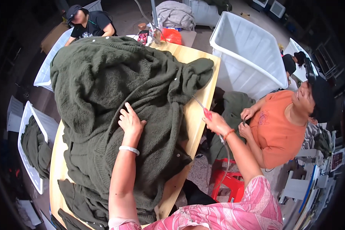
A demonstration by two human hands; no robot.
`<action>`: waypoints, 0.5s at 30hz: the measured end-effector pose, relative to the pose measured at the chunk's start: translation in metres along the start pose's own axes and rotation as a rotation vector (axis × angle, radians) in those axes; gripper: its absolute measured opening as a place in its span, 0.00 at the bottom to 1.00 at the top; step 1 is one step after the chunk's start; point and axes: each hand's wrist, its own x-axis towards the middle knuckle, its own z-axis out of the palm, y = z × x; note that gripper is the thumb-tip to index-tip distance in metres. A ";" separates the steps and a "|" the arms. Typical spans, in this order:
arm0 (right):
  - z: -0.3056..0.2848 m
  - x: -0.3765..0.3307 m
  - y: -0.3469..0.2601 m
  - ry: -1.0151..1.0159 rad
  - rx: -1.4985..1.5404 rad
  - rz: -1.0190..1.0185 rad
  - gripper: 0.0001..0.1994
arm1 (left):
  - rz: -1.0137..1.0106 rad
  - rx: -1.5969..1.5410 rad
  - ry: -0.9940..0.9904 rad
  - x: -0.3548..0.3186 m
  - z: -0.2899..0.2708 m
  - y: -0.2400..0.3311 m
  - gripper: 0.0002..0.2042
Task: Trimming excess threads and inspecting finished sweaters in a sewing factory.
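The left hand (131, 122) lies flat and open on the dark green knitted cardigan (115, 111) heaped along the wooden table (201, 99), pinning it mid-trim, while the right hand (215, 123), closed on red-handled snips (203, 109) at the table's right edge, must next find a loose thread.

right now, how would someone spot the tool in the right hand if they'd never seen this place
Start at the long wooden table piled with dark green knitwear. At its right edge, the right hand holds small thread snips. They have a red grip and thin metal blades pointing up-left over the bare wood, the only slim metal thing there.
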 end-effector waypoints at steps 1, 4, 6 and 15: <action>0.004 -0.012 0.008 -0.036 0.043 0.077 0.16 | 0.004 0.013 -0.003 0.013 0.011 -0.003 0.43; 0.018 -0.047 0.014 -0.070 0.107 0.086 0.18 | 0.194 0.050 0.017 0.035 0.032 -0.007 0.08; 0.017 -0.072 0.009 -0.090 0.116 0.072 0.20 | 0.214 0.066 -0.052 0.034 0.022 0.005 0.07; -0.003 -0.130 0.024 -0.100 0.147 0.101 0.20 | 0.489 -0.571 0.016 0.106 -0.084 0.156 0.14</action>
